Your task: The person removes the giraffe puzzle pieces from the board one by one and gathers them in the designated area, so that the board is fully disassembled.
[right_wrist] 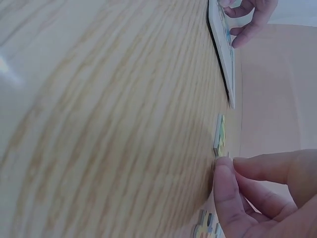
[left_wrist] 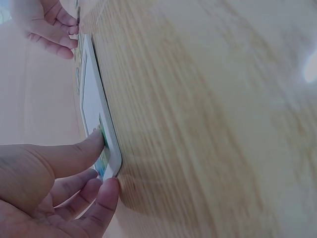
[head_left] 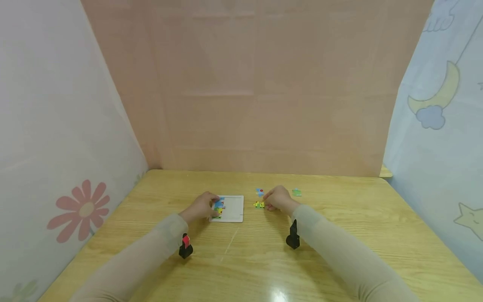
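Note:
A white puzzle tray (head_left: pixel 235 208) lies on the table, with colourful jigsaw pieces (head_left: pixel 219 206) fitted along its left side. My left hand (head_left: pixel 203 206) grips the tray's left end; in the left wrist view its thumb (left_wrist: pixel 91 148) lies over the pieces and the other fingers curl at the edge. Right of the tray, my right hand (head_left: pixel 279 198) pinches at a yellow-green puzzle piece (head_left: pixel 259 204) low over the table. Seen from the right wrist, thumb and forefinger tips meet and hide part of it, and a flat piece (right_wrist: pixel 220 134) shows just beyond them.
A blue puzzle piece with a red spot (head_left: pixel 260 191) lies behind the yellow-green one. Farther right is a green piece (head_left: pixel 297 192), beyond my right hand. A tan backdrop (head_left: pixel 256 92) rises at the table's far edge, and printed cloths hang on both sides.

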Tool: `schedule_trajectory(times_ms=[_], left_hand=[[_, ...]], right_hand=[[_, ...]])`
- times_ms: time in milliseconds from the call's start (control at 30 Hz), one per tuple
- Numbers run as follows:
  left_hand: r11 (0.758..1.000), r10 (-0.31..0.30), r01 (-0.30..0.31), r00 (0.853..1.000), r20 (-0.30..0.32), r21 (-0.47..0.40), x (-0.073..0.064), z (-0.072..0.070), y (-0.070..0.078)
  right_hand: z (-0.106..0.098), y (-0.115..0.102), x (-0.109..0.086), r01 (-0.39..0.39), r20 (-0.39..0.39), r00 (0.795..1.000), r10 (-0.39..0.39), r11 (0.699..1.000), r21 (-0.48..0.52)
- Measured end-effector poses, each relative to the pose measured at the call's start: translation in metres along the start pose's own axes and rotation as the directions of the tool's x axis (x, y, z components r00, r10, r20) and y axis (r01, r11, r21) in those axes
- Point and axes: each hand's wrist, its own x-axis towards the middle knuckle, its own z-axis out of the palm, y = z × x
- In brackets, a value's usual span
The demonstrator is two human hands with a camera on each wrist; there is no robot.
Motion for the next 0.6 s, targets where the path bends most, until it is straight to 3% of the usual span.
schedule_trajectory(times_ms=[300, 600], left_hand=[[0.999, 0.003, -0.003, 1.000, 0.012, -0.051, 0.004, -0.001, -0.009], [0.996, -0.038, 0.038, 0.999, 0.011, -0.081, 0.005, -0.004, -0.013]], right_hand=[[0.005, -0.004, 0.005, -0.003, -0.042, 0.999, 0.004, 1.000, 0.002], [0.028, -0.020, 0.012, 0.007, 0.011, 1.000, -0.008, 0.997, 0.077]])
